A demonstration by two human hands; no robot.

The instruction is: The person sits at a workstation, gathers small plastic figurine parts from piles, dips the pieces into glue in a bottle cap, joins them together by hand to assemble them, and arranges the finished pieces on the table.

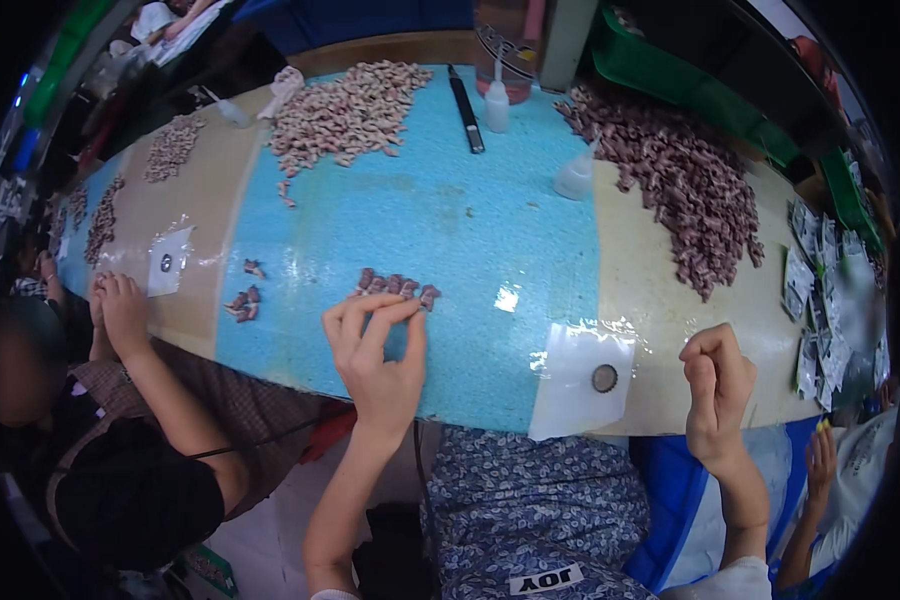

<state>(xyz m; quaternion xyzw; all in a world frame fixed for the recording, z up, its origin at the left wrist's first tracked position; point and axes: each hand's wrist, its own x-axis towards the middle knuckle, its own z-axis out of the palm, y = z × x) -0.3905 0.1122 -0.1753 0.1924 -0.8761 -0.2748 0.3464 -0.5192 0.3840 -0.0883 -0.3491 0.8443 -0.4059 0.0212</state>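
The person's left hand [378, 362] is hanging over the blue part of the surface [450, 225]. Its thumb and pointing finger are pinching the pale tip of the end piece [429, 296], a small dark red bit at the right end of a short row of pieces [388, 284]. The row is lying just past the fingers, with its bits sitting side by side.

The right hand [720, 395] is hovering near the edge, to the right of a white sheet [560, 405] that is holding a round metal cap [604, 378]. Its fingers are curling in, but nobody can tell if they are hiding something small.

A big dark pile [695, 190] is sitting at the far right, and a pale pile [345, 110] is sitting at the far left of the blue part. A few loose bits [246, 305] are lying left of the row.

The person seems to be setting pieces in a line. The next move is probably calling for a soft touch: making the end piece sit straight, then letting go without bumping its neighbors.
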